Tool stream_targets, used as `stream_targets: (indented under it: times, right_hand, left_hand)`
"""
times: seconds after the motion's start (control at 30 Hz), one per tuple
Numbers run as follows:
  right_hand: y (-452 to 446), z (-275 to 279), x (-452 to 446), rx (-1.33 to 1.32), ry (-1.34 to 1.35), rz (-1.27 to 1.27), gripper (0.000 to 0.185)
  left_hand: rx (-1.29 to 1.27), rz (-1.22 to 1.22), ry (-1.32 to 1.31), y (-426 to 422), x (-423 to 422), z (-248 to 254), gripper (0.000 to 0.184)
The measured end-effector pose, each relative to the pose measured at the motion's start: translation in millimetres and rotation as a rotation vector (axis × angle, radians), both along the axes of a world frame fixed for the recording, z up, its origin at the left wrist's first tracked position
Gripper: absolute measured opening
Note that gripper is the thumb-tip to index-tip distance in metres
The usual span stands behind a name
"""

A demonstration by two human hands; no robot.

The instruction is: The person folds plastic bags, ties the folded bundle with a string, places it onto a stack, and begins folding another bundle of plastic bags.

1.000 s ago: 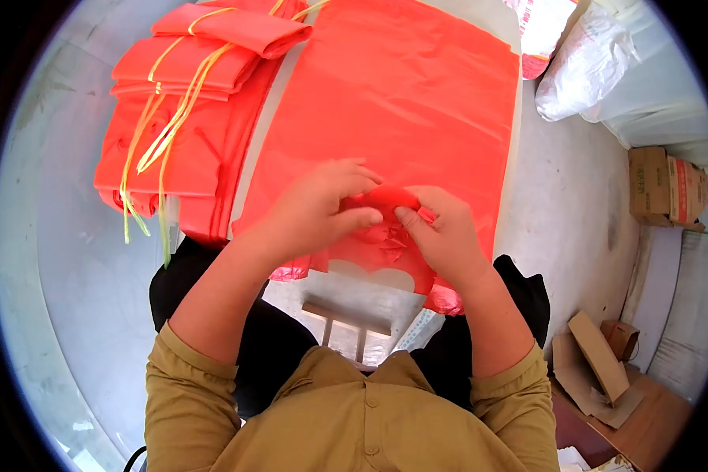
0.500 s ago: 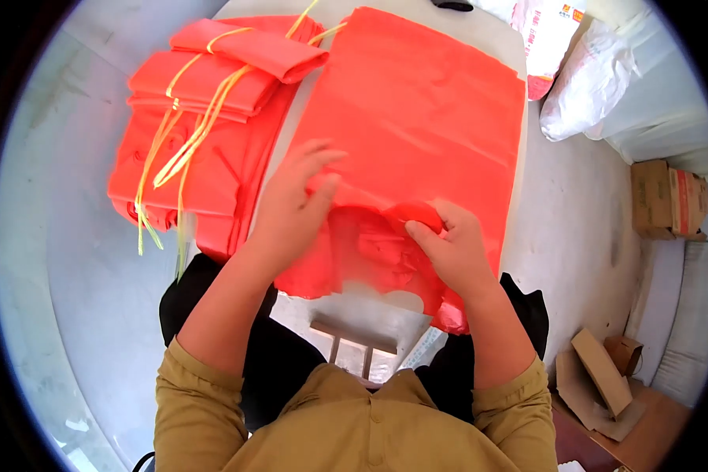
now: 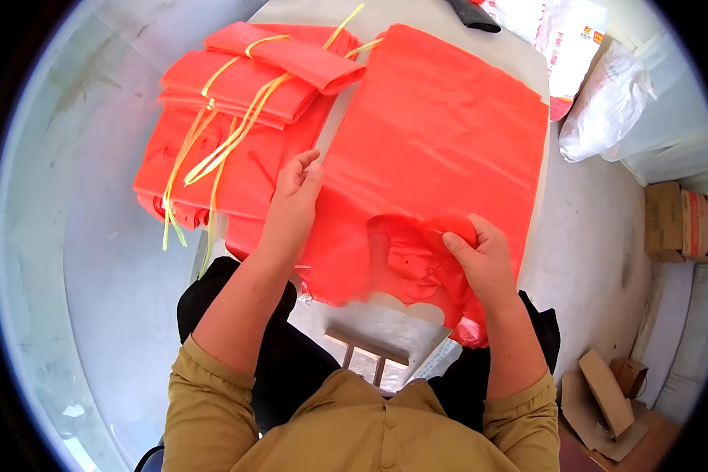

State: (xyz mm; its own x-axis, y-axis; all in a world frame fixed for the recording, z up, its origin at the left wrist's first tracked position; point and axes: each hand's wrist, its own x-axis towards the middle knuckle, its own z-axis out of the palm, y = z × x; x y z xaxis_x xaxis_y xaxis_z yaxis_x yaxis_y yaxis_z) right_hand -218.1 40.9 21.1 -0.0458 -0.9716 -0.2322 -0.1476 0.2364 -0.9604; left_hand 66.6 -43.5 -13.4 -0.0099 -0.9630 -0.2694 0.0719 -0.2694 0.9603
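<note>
Broad stack of smooth, bright red plastic sheets [image 3: 456,126] lies at frame centre to upper centre, on a pale grey tabletop [image 3: 519,46]; its lower edge is crumpled and hangs towards the lap. Right hand [image 3: 484,256], centre right of frame: grasping, thumb against fingers, pinching a gathered fold of thin red plastic [image 3: 452,228] at the stack's lower right. Left hand [image 3: 297,189], left of centre: released, fingers loosely curled and thumb raised, beside the stack's left edge; whether its underside touches the red plastic cannot be told. A blurred red flap [image 3: 334,267] hangs just right of the left forearm. Upper left of frame: a pile of folded red plastic bundles [image 3: 252,86], with narrow yellow plastic ties [image 3: 248,126] lying across it, loose ends trailing down its near side. Top of frame, right of centre: a small black object [image 3: 473,16], partly cut off by the frame edge, identity unclear. Upper right: a crumpled white plastic bag [image 3: 610,102], beside a white printed sack [image 3: 570,51]. Right edge: a brown cardboard box [image 3: 665,220].
</note>
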Motion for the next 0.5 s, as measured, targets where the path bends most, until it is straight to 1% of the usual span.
stream_targets:
  times: [0.1, 0.2, 0.27, 0.37, 0.4, 0.5]
  right_hand:
    - [0, 3, 1, 0.026, -0.030, -0.025, 0.019]
    - [1, 3, 3, 0.042, -0.088, -0.058, 0.018]
    - [1, 6, 4, 0.046, -0.097, -0.067, 0.017]
    - [2, 2, -2, 0.034, -0.008, -0.002, 0.019]
    - [3, 0, -3, -0.054, 0.110, 0.085, 0.018]
    - [8, -5, -2, -0.342, 0.487, 0.334, 0.015]
  left_hand:
    - [-0.058, -0.024, -0.130, 2, 4, -10, 0.052]
    - [-0.075, -0.072, -0.159, 6, 5, -4, 0.054]
    - [-0.060, -0.075, -0.183, 11, 2, 6, 0.059]
    - [-0.020, -0.124, -0.210, 16, 6, 8, 0.070]
    - [-0.002, -0.148, -0.219, 19, 10, 7, 0.075]
    - [0.025, -0.318, -0.292, 36, 21, 18, 0.084]
